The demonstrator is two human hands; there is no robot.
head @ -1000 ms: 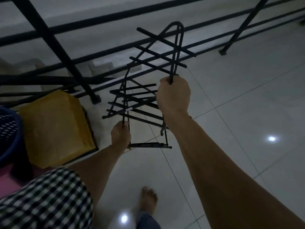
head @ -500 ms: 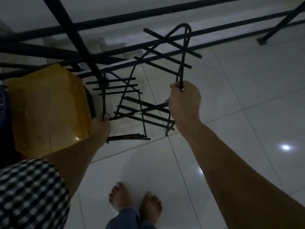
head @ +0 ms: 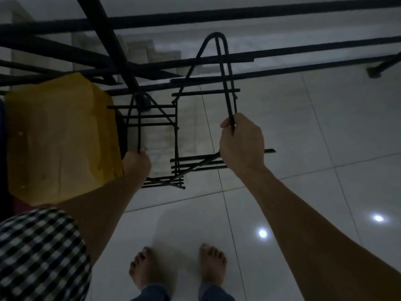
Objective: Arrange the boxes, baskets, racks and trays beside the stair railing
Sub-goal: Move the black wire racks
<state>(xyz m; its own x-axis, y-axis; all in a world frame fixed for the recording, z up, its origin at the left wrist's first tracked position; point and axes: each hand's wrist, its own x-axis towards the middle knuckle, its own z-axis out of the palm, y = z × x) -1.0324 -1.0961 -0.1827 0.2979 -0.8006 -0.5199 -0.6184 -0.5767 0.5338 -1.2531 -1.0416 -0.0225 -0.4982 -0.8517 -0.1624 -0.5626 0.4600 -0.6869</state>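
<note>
While left hand [head: 137, 164] and right hand [head: 241, 146] grip rack [head: 206, 92] loops, fingers clamped, left end just beside box [head: 58, 137], length along railing [head: 217, 18].

I read this as a home stair landing: black railing [head: 217, 15] along the edge, steps [head: 162, 54] dropping behind it, glossy white floor tiles [head: 325, 127], bare feet [head: 212, 263], dim indoor light.

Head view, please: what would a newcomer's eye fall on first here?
The black wire rack mid-frame, its looped ends gripped by the left hand and the right hand. Behind it runs the black stair railing; a yellow-brown cardboard box stands at left beside the rack.
</note>
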